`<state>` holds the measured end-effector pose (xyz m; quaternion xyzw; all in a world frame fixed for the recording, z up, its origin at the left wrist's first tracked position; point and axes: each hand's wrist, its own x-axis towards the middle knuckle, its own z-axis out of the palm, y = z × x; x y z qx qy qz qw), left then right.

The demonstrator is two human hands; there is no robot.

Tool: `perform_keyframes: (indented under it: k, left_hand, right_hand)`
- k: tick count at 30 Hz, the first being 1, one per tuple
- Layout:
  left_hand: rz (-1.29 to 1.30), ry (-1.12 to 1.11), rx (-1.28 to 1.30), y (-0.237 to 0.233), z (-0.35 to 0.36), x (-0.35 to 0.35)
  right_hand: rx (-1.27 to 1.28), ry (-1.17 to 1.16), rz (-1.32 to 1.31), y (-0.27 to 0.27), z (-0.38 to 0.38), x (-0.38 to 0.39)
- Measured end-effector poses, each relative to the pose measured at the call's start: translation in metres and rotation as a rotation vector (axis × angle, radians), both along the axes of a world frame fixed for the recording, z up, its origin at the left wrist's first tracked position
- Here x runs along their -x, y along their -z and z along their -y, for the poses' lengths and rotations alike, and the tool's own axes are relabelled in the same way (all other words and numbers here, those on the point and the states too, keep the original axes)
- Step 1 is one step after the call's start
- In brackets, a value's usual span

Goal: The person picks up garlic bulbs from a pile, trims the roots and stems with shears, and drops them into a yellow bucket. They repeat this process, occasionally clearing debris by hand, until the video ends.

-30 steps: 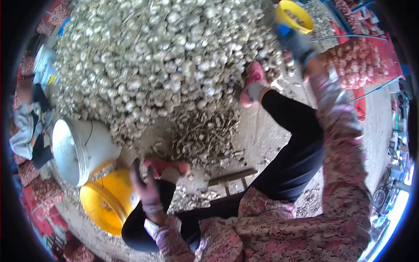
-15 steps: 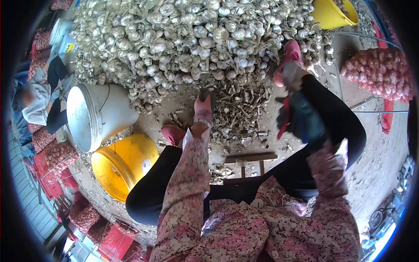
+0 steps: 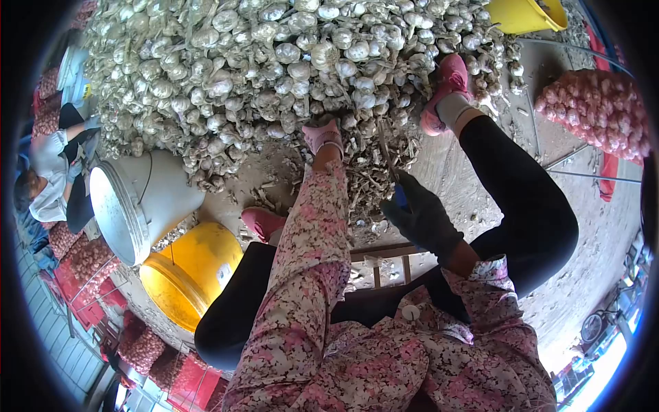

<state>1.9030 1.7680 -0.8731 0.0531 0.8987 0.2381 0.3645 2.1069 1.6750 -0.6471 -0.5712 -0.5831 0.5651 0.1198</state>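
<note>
My left hand (image 3: 321, 135), in a pinkish glove, reaches to the near edge of a big heap of garlic bulbs (image 3: 226, 75). Its fingertips turn down among the bulbs and are hidden. A dark glove covers my right hand (image 3: 427, 218), which is closed round a blue-handled tool (image 3: 399, 196). From the handle a long narrow part points forward, towards the heap. Cut stems and dry scraps (image 3: 374, 180) lie on the floor between my feet, just left of the right hand.
To the left stand a white bucket (image 3: 165, 189) and a tipped yellow bucket (image 3: 206, 264). Another yellow bucket (image 3: 525, 15) is at top right, above a net sack of garlic (image 3: 594, 113). A person (image 3: 51, 172) sits at far left. A wooden stool (image 3: 384, 254) shows between my legs.
My left hand has moved forward to the heap's edge. My right hand has swung in from beside my right leg to the middle, its tool turned forward.
</note>
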Motion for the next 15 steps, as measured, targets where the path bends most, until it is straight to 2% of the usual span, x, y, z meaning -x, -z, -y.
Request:
perform_keyframes:
  k: [1, 2, 3, 4, 5, 6, 7, 9, 10, 12, 14, 15]
  left_hand:
    - [0.013, 0.011, -0.179, 0.003, 0.007, 0.005]
    - [0.256, -0.161, -0.349, 0.046, 0.017, 0.018]
    - [0.251, -0.157, -0.35, 0.077, 0.036, 0.026]
    - [0.145, -0.049, -0.429, 0.103, 0.054, 0.035]
    - [0.036, 0.058, -0.506, 0.111, 0.066, 0.041]
    - [0.099, 0.129, -0.477, -0.016, 0.071, 0.018]
    - [0.09, 0.124, -0.48, -0.03, 0.085, 0.017]
    - [0.313, 0.216, -0.684, -0.05, 0.112, 0.016]
    - [0.211, 0.318, -0.552, -0.086, 0.121, 0.01]
    - [0.198, 0.364, -0.571, -0.097, 0.139, 0.009]
    - [0.114, 0.49, -0.528, -0.132, 0.154, 0.004]
    - [0.106, 0.484, -0.533, -0.14, 0.162, 0.002]
  right_hand:
    - [-0.155, -0.05, 0.062, 0.005, 0.001, -0.001]
    - [-0.158, -0.048, 0.056, 0.018, 0.005, -0.003]
    - [-0.359, -0.083, 0.125, 0.035, 0.011, -0.007]
    - [-0.559, -0.116, 0.193, 0.043, 0.015, -0.008]
    - [-0.562, -0.116, 0.185, 0.04, 0.014, -0.008]
    - [-0.502, -0.182, 0.274, 0.035, 0.012, -0.007]
    - [-0.441, -0.249, 0.363, 0.031, 0.011, -0.005]
    - [-0.447, -0.288, 0.378, 0.025, 0.015, 0.0]
    - [-0.474, -0.361, 0.437, 0.018, 0.018, 0.005]
    - [-0.505, -0.457, 0.497, 0.011, 0.028, 0.008]
    - [-0.505, -0.49, 0.531, 0.007, 0.037, 0.011]
    - [-0.497, -0.518, 0.571, 0.005, 0.042, 0.011]
